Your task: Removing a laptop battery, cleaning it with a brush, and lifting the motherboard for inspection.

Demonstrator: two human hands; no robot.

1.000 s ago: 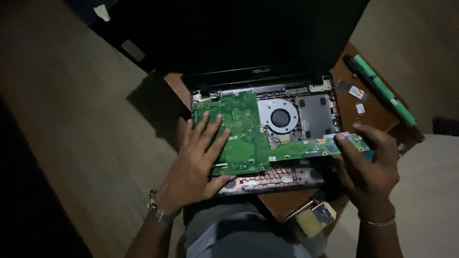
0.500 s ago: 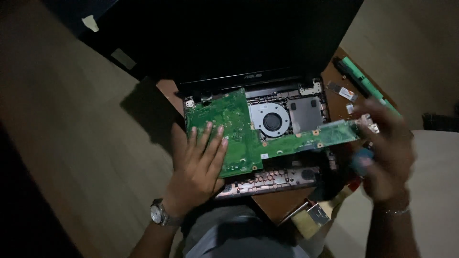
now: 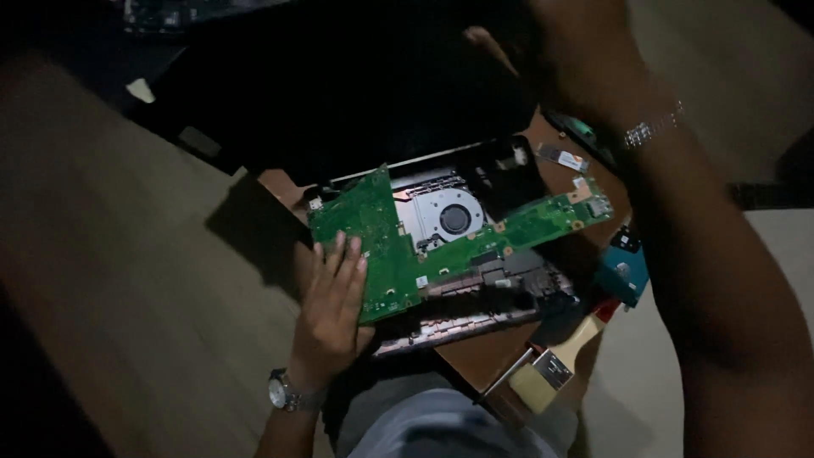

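Note:
A green motherboard with a round cooling fan lies tilted over the opened laptop base. My left hand, a watch on its wrist, grips the board's near left corner, fingers flat on top and thumb at the edge. My right hand is raised high in front of the dark laptop screen, well away from the board. It is dim and blurred, so I cannot make out its fingers or anything in it. A bracelet shows on that wrist.
The laptop sits on a small brown wooden table. A pale-handled brush and a thin metal tool lie at its near corner. A blue drive and a small circuit strip lie to the right. Floor surrounds the table.
My right hand let go of the board's right end and rose toward the screen. The left hand stayed on the board, whose right end now hangs free and tilted.

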